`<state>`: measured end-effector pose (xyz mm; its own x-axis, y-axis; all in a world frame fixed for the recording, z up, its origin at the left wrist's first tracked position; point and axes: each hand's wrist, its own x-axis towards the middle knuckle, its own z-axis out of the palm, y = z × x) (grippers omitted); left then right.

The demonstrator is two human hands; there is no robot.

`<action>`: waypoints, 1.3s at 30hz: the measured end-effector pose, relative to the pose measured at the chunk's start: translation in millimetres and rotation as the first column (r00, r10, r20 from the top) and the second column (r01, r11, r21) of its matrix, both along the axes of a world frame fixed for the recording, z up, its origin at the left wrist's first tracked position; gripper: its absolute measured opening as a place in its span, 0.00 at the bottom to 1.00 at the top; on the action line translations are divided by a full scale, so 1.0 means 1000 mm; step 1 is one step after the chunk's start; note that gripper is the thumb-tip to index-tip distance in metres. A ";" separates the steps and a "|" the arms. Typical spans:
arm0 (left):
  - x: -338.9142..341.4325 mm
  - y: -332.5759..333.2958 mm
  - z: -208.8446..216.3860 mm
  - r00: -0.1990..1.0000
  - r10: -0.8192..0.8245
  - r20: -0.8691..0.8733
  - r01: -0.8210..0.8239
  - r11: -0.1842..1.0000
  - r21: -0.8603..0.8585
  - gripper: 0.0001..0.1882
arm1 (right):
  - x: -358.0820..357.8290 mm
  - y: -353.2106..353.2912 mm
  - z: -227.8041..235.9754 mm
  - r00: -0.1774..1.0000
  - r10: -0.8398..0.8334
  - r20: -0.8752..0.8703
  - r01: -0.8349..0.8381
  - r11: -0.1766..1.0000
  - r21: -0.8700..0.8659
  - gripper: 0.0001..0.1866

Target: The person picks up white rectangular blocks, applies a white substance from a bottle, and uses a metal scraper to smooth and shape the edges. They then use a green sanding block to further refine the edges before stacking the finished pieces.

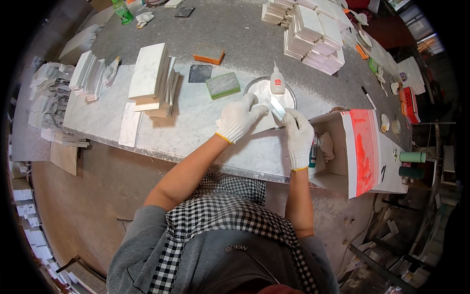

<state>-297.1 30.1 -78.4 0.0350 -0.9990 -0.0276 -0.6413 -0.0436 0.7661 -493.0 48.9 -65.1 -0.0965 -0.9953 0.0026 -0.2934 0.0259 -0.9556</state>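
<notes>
Just a slim, pale strip [277,106] in the right hand [299,138].

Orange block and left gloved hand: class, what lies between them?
In the head view, a green block lies between the orange block and left hand.

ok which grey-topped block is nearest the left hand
The green rectangular block with the grey top, just beyond the gloved left hand; the orange block, also grey on top, lies farther away.

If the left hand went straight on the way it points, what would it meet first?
Most likely the round bowl, just beyond the left hand; with depth unclear, it might clear the rim and reach the white bottle.
</notes>
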 end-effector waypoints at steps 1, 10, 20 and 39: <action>0.000 0.000 0.001 1.000 -0.004 -0.003 0.004 1.000 0.012 0.26 | 0.000 0.000 0.000 0.999 -0.011 -0.031 0.011 1.000 -0.018 0.12; 0.000 0.000 0.006 1.000 0.003 -0.017 -0.002 0.999 0.054 0.27 | 0.003 0.003 0.001 0.995 -0.075 -0.072 0.066 0.991 -0.113 0.13; -0.002 0.001 0.007 1.000 0.003 0.004 -0.003 0.998 0.055 0.27 | -0.002 0.015 -0.001 0.928 -0.094 -0.361 0.064 0.994 -0.094 0.15; -0.020 -0.029 0.065 0.908 -0.362 0.209 0.309 0.918 0.248 0.29 | -0.027 0.054 -0.004 0.907 -0.243 -0.344 0.201 0.967 -0.155 0.16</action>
<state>-317.5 0.8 -13.0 -0.2688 -0.9256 -0.2666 -0.8119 0.0688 0.5797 -519.6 103.0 -69.2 -0.2862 -0.9391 0.1902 -0.6146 0.0277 -0.7883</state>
